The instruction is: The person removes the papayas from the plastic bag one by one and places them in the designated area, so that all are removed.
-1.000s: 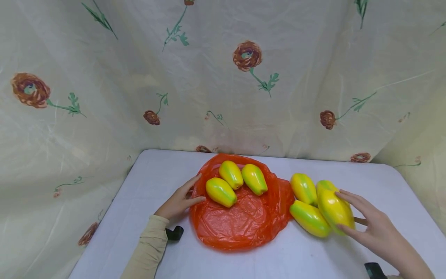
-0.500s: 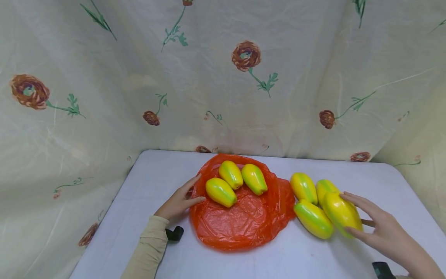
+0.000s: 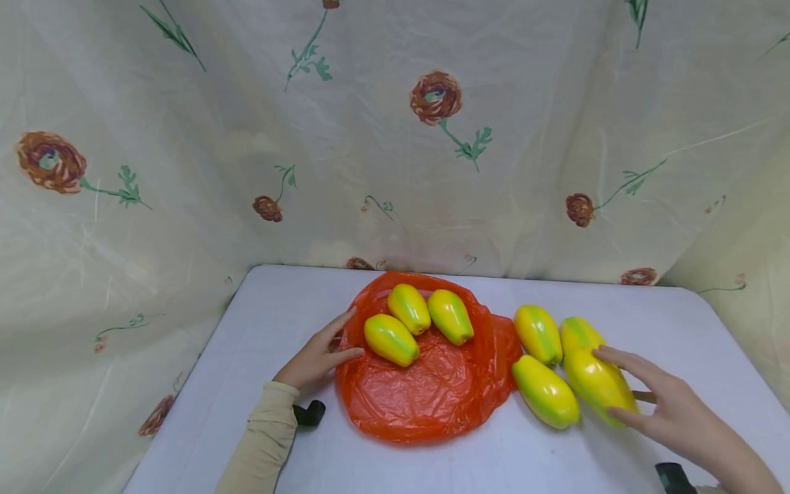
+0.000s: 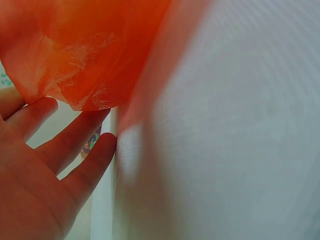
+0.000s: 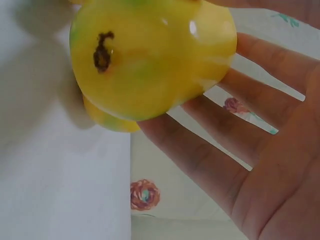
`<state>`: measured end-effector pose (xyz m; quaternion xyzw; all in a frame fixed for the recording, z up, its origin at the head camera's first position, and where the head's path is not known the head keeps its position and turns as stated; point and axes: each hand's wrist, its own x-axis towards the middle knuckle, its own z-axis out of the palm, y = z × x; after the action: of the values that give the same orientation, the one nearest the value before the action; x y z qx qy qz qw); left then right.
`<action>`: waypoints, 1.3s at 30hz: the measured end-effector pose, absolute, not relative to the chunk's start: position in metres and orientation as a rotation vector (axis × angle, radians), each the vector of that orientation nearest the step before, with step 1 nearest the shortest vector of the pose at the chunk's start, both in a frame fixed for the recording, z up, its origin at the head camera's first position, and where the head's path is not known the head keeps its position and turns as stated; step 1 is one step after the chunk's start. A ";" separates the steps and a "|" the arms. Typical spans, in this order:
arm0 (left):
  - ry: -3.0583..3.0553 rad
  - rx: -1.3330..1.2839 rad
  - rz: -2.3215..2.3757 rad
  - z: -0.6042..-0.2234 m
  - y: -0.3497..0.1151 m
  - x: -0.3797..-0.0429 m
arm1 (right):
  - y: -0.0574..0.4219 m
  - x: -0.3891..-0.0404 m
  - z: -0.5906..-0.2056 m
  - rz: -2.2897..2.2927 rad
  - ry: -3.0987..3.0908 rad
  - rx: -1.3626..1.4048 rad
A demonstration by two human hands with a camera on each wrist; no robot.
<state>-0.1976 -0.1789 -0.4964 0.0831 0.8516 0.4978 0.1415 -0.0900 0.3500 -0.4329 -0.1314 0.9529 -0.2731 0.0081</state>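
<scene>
Seven yellow-green papayas are lying on the white counter (image 3: 278, 295) in front of us, and our right hand (image 3: 669, 405) is grasping the one nearest it, the held papaya (image 3: 597, 384), fingers and thumb curling round its far end while it is resting on the counter just beside the papaya to that hand's left (image 3: 545, 391). Two more papayas (image 3: 538, 334) are sitting just beyond our right fingertips, touching each other. Our left hand (image 3: 317, 357) is lying relaxed, fingers straight, pressing the near edge of the orange plastic bag (image 3: 432, 391), which is spreading away from that hand's fingertips with three papayas (image 3: 391, 339) lying on it. We are judging the grip as shallow: the wrist view is showing the fruit's glossy rounded end (image 5: 150, 55) sitting on the fingers (image 5: 200, 155) rather than deep in the palm, so it could be slipping or rolling out if lifted fast, and it could be knocking its neighbour off along the counter. The thin bag could also be sliding or crumpling under our left hand if the pressure is easing. We are seeing no brand, label or readable writing anywhere; the backdrop cloth (image 3: 395, 137) is carrying only printed flowers.
</scene>
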 end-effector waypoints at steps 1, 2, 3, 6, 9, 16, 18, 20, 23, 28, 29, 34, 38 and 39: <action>2.461 0.240 1.435 -0.496 -0.179 -0.198 | 0.349 -0.090 -0.433 -0.854 2.975 -0.422; 2.467 0.247 1.433 -0.497 -0.179 -0.198 | 0.349 -0.090 -0.434 -0.857 2.972 -0.434; 2.469 0.246 1.433 -0.497 -0.179 -0.198 | 0.348 -0.090 -0.434 -0.855 2.974 -0.441; 2.476 0.246 1.424 -0.497 -0.178 -0.199 | 0.347 -0.091 -0.435 -0.844 2.958 -0.449; 2.472 0.243 1.423 -0.497 -0.179 -0.199 | 0.347 -0.091 -0.436 -0.825 2.936 -0.444; 2.472 0.251 1.429 -0.497 -0.179 -0.198 | 0.345 -0.094 -0.439 -0.798 2.900 -0.435; 2.473 0.249 1.429 -0.497 -0.178 -0.198 | 0.344 -0.095 -0.440 -0.789 2.887 -0.423; 2.478 0.253 1.426 -0.497 -0.178 -0.198 | 0.343 -0.095 -0.441 -0.782 2.871 -0.416; 2.476 0.243 1.424 -0.496 -0.178 -0.198 | 0.341 -0.096 -0.441 -0.785 2.850 -0.418; 2.482 0.264 1.420 -0.496 -0.178 -0.197 | 0.337 -0.099 -0.442 -0.770 2.804 -0.370; 2.482 0.268 1.419 -0.496 -0.178 -0.197 | 0.337 -0.099 -0.442 -0.766 2.797 -0.359; 2.485 0.277 1.416 -0.497 -0.179 -0.197 | 0.333 -0.100 -0.443 -0.749 2.792 -0.343; 2.483 0.272 1.421 -0.496 -0.178 -0.197 | 0.331 -0.101 -0.445 -0.738 2.788 -0.329; 2.480 0.269 1.425 -0.495 -0.178 -0.197 | 0.331 -0.101 -0.445 -0.737 2.786 -0.326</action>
<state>-0.1966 -0.1783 -0.4954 0.0929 0.8554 0.4915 0.1343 -0.1008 0.3311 -0.4449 -0.1115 0.9536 -0.2523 0.1203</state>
